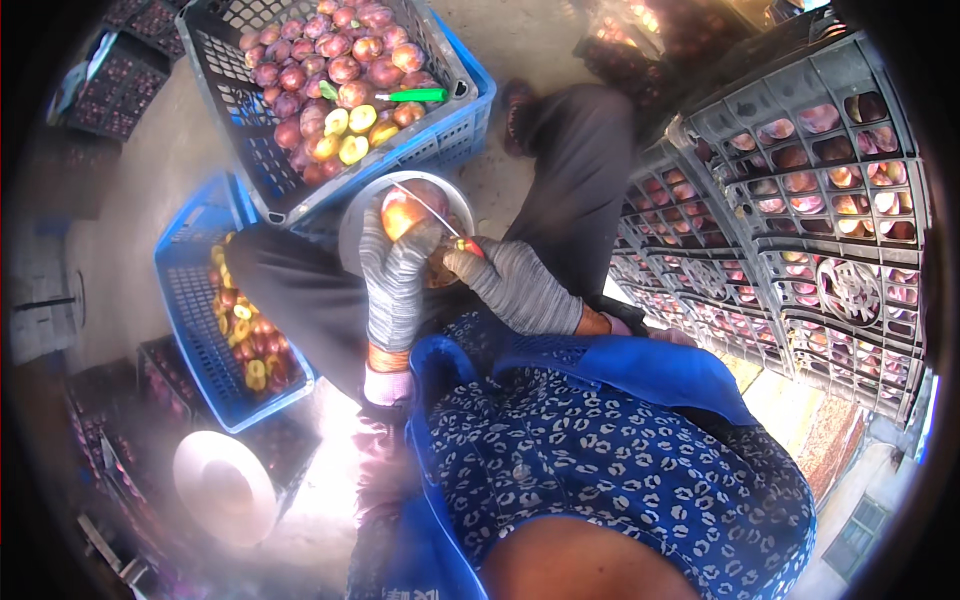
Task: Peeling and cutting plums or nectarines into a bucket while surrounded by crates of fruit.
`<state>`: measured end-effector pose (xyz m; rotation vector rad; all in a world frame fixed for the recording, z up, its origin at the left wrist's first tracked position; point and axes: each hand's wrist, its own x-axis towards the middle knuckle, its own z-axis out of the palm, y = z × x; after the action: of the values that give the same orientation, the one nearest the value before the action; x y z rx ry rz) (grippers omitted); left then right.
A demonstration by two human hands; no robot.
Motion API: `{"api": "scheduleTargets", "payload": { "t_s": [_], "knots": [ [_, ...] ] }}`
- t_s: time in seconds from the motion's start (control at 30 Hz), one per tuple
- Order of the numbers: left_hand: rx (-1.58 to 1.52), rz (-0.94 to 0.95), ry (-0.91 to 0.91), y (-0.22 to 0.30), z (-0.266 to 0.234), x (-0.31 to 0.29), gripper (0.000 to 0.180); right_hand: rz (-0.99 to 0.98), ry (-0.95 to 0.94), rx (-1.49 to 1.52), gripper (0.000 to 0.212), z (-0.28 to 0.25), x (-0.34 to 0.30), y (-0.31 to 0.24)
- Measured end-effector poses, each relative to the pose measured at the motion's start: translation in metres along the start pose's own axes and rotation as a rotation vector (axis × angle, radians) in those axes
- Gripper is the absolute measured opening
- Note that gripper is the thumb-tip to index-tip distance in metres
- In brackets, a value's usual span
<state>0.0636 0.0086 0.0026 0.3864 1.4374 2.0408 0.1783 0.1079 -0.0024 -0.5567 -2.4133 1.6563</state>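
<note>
My left hand [393, 280], in a grey knitted glove, is closed around a reddish-yellow plum [404, 212]. In my right hand [515, 285], gloved the same way, is a knife [468, 246] with a red handle. Its thin blade slants up and left across the plum; whether it has cut in, I cannot tell. Both hands are over a round pale bucket [349, 235] between my knees, and they hide most of its inside. Just beyond, whole plums [342, 70] and several halved ones [353, 149] fill part of a dark crate [225, 125].
A green-handled tool [415, 95] lies on the plums. At the left, a blue crate [185, 300] contains cut yellow pieces and plums. Stacked black crates [770, 250] of plums rise at the right. A pale round hat-like thing [225, 487] is at lower left.
</note>
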Motion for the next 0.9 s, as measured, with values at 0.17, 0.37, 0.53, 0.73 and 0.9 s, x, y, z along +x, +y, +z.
{"api": "scheduleTargets", "payload": {
  "t_s": [0.17,0.37,0.53,0.73,0.9],
  "knots": [
    [0.402,0.068,-0.124,0.013,0.000,0.002,0.047,0.002,-0.189,-0.108,0.032,-0.027,0.007,-0.016],
    [-0.040,0.041,-0.073,0.003,0.010,-0.002,0.048,-0.026,-0.165,-0.037,0.041,-0.028,0.008,-0.014],
    [-0.193,-0.036,0.026,-0.004,0.017,-0.007,0.042,0.074,-0.079,0.168,0.039,-0.018,0.006,-0.022],
    [-0.020,0.071,0.044,0.003,0.016,-0.009,0.037,-0.166,-0.190,0.126,0.037,-0.020,0.009,0.004],
    [-0.194,-0.011,0.006,0.004,0.021,-0.010,0.045,0.073,-0.208,0.108,0.038,-0.026,0.009,-0.020]
  ]
}}
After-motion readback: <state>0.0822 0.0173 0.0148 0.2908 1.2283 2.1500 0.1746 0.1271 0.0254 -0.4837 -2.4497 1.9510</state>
